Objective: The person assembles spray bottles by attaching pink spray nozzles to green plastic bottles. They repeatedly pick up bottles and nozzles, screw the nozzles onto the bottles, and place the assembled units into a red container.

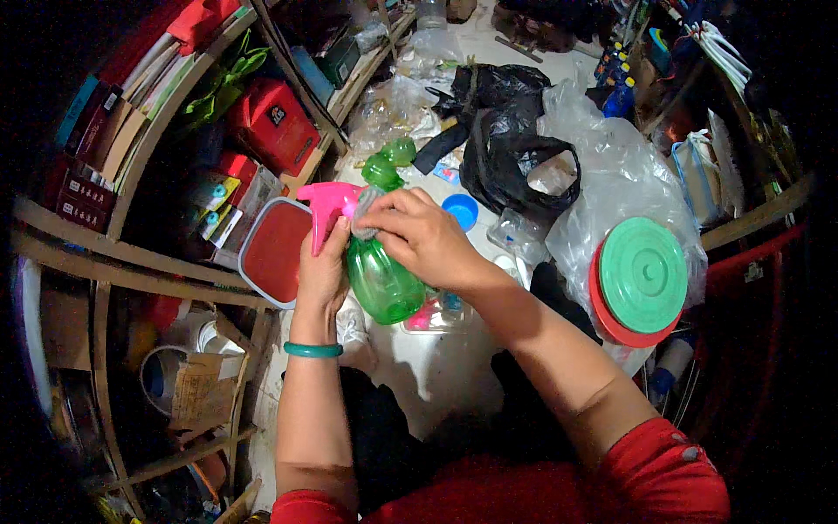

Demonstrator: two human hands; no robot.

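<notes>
Green bottle point(386, 284) and pink trigger head point(330, 205), held together above the pale floor point(428, 384).
The bottle looks light, thin-walled and slick, apt to dent if squeezed; a wrapping hold round its broad body seems surest. The left grip point(321, 271) is clamped on the trigger head, the right grip point(429, 237) pinching a grey pad point(364, 214) against the bottle; beyond lie a blue dish point(459, 212) and a black bag point(496, 166).

The left hand point(321, 278) grips the green spray bottle point(382, 286) at its pink trigger head point(330, 203); the right hand point(429, 237) holds a grey cloth point(364, 215) against the neck. A black bag point(499, 175) lies beyond.
</notes>
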